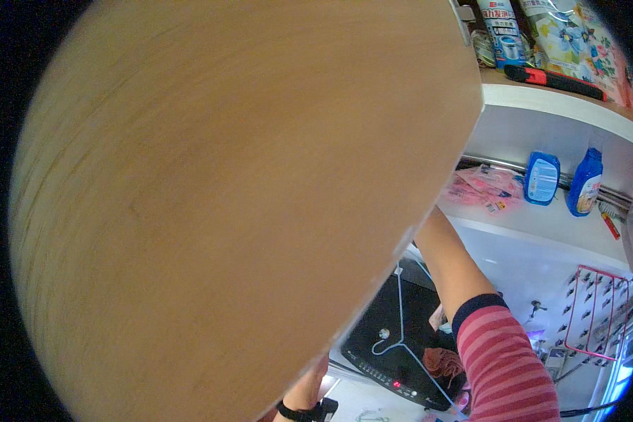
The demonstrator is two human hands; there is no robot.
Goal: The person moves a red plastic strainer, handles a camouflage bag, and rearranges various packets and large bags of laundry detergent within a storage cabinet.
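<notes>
A wood-coloured cabinet door or panel [253, 200] fills most of the view and stands between me and both hands. My left hand [312, 382] shows only as a wrist with a black band [300, 411] and a bit of the hand; its fingers are hidden behind the panel. From the lower right, my right forearm [446, 258], in a pink striped sleeve [506, 364], reaches up behind the panel edge, and that hand is out of view. Below lies the black top of a washing machine [372, 316] with a light blue clothes hanger [400, 306] on it.
A brown cloth [443, 363] lies near the hanger. Shelves at right hold a pink plastic bag [488, 184], two blue bottles [542, 179], a brush [610, 224], a red-black utility knife [556, 83], a spray can [502, 34] and floral packets [562, 39]. A pink clip hanger [591, 351] hangs below.
</notes>
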